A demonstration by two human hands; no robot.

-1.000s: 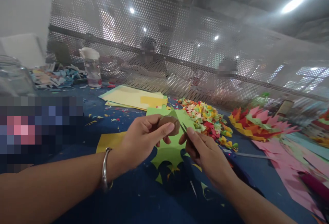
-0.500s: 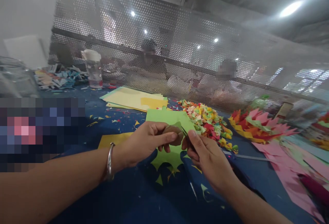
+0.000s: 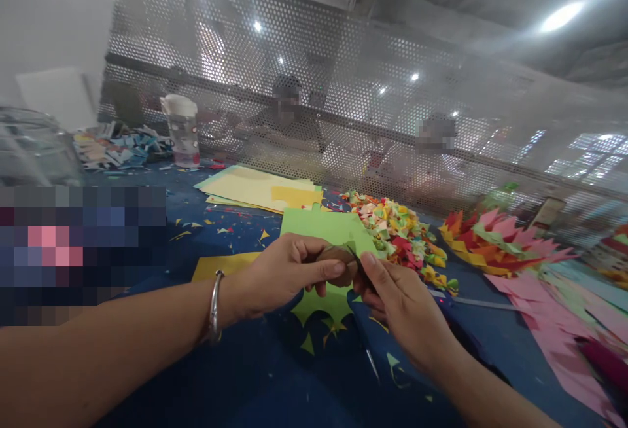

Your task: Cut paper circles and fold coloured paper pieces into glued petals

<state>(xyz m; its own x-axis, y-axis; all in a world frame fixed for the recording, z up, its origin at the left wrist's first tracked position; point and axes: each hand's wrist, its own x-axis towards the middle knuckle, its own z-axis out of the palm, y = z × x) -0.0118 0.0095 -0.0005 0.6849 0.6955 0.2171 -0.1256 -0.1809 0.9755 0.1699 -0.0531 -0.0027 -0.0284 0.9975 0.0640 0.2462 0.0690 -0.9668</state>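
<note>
Left hand (image 3: 282,274) fingers pinch the brown piece (image 3: 337,255), right hand (image 3: 400,290) fingers grip a thin dark tool (image 3: 356,259): brace piece, work gently.

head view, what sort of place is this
Likely a paper-craft workspace: stacked paper sheets, a pile of small coloured pieces and cut scraps lie on the blue table.

No legible text, brand, number or sign found. White-lidded clear bottle (image 3: 182,132) at ten o'clock bears small marks, too blurred to read; their nature undetermined.
</note>
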